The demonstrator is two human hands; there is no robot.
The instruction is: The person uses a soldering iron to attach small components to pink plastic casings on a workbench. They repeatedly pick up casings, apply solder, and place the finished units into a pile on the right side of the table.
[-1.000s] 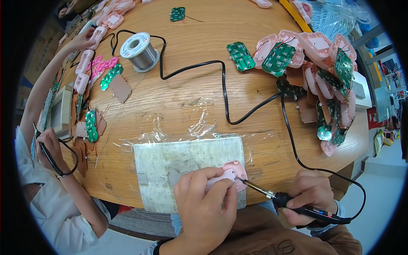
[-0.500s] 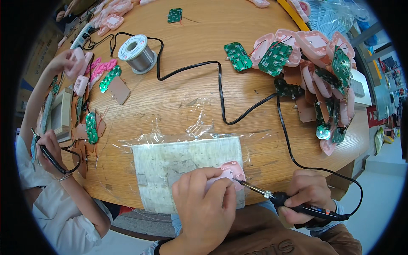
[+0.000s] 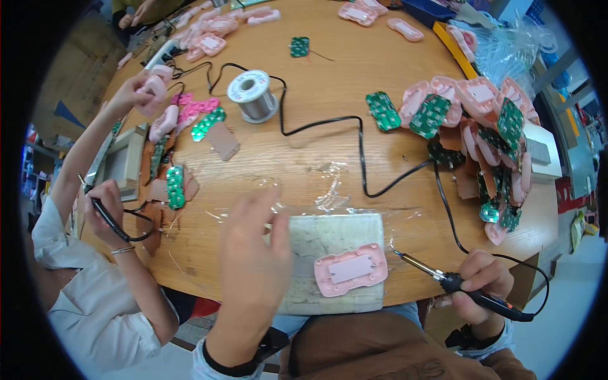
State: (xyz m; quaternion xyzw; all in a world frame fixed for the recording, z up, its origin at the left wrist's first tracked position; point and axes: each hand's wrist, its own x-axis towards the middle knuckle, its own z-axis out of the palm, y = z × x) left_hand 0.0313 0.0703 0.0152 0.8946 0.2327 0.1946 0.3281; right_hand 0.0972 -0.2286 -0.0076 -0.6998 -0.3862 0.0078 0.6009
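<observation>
Pink plastic shell (image 3: 350, 270) lies on pad (image 3: 329, 237), judged light, stiff, best gripped by edges; left hand (image 3: 253, 253) raised open, empty; soldering iron (image 3: 465, 288) clasped in right hand (image 3: 482, 286)

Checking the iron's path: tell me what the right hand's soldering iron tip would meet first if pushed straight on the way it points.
Probably the white mat's right edge, then the pink shell, though height above the table is unclear. The right hand holds the soldering iron.
</observation>
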